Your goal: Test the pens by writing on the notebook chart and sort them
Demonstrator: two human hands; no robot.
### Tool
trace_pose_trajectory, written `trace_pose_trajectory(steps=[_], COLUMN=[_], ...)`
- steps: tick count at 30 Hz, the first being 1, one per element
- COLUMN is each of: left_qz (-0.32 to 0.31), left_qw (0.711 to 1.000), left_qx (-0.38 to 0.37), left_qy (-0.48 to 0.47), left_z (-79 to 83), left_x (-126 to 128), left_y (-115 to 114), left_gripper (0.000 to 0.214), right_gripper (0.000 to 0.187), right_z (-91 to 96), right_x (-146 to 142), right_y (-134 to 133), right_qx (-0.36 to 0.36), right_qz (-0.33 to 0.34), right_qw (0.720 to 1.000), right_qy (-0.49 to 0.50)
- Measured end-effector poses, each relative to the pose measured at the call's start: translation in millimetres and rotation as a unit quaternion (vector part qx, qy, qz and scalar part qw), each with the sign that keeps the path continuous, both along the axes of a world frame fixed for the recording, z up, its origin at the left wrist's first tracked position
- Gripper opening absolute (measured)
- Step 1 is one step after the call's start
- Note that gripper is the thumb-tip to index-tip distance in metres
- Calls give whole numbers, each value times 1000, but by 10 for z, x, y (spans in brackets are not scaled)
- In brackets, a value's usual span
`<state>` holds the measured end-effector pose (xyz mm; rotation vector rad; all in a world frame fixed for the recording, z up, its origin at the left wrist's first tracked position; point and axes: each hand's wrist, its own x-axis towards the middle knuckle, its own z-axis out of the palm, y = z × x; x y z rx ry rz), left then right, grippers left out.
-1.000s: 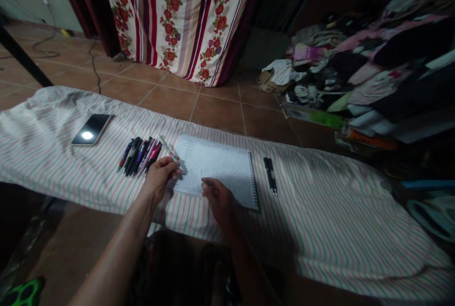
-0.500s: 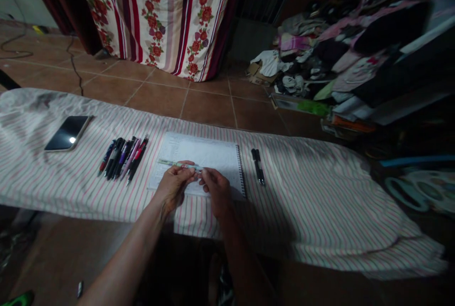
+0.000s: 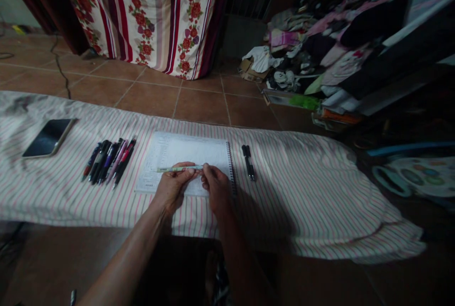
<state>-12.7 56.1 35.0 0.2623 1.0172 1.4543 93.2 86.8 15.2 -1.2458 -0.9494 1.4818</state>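
Note:
A slim pale green pen [image 3: 164,170] lies nearly level across my fingers, above a spiral notebook [image 3: 185,142] whose open page carries faint writing. My left hand [image 3: 175,181] grips the barrel, thumb along its near side. At the pen's right end, the fingers of my right hand [image 3: 215,180] pinch around the tip and hide it. Left of the notebook lies a row of several pens [image 3: 110,161], mostly black, with a pink one and a purple one among them. Two black pens [image 3: 249,162] rest side by side to the right of the notebook's spiral.
A striped cloth [image 3: 302,192] covers the long, low surface under everything. A dark-screened phone [image 3: 49,138] lies at its left. Beyond are a tiled floor [image 3: 199,102], a flowered curtain [image 3: 167,21] and a heap of clothes [image 3: 330,50]. A small object [image 3: 73,296] lies on the floor below.
The view has shifted, so the surroundings sit further left. The pen has gone from sloping down to the right to almost level, and both hands keep hold of it.

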Motion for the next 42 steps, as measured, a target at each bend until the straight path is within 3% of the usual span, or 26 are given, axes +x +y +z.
trace_pose_trajectory(steps=[12, 20, 27, 42], left_qz=[19, 71, 64, 77], left_qw=[1000, 996, 997, 996], left_qx=[-8, -35, -30, -25], left_qy=[21, -51, -16, -42], left_z=[-5, -34, 60, -49], left_x=[73, 77, 46, 69], left_y=[-6, 35, 1, 0], left_gripper=[31, 10, 15, 12], right_gripper=[28, 19, 28, 24], right_z=[21, 33, 24, -16], right_x=[25, -21, -20, 19], right_y=[61, 46, 2, 30], right_qx=[8, 51, 32, 57], right_qz=[-4, -15, 39, 27], right_qw=[999, 996, 998, 997], right_qy=[-32, -73, 36, -32])
